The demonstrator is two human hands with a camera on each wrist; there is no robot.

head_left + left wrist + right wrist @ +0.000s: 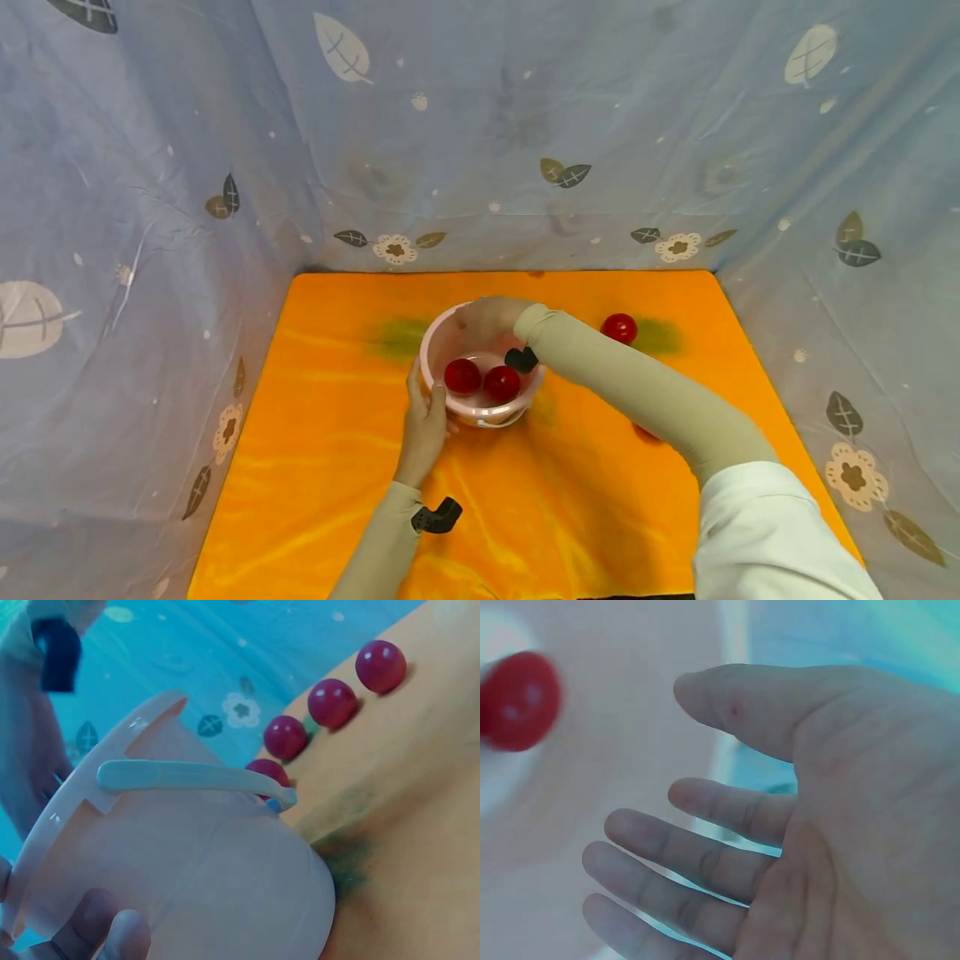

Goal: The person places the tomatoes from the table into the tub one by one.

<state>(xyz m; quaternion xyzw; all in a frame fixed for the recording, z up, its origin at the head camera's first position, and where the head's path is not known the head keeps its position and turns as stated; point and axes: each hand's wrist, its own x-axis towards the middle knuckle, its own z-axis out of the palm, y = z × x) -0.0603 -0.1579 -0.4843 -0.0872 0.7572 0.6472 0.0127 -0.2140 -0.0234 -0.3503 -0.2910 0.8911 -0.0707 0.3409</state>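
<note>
A pale pink bucket (480,411) with a white handle (187,777) sits near the middle of the orange cloth. Two glossy red balls (462,377) lie inside it. My left hand (423,429) grips the bucket's near left side, thumb by the rim and fingers against the outer wall. At the bucket's far rim, my right hand (487,321) reaches into the opening. In the right wrist view its fingers (675,900) are extended and spread with nothing between them, and one red ball (521,701) shows beyond the fingertips.
Outside the bucket, a red ball (618,327) rests to the right, and another (645,433) is mostly hidden behind the right forearm. The left wrist view shows several red balls (332,703) in a row on the cloth. Patterned blue curtains (495,125) enclose the back and sides.
</note>
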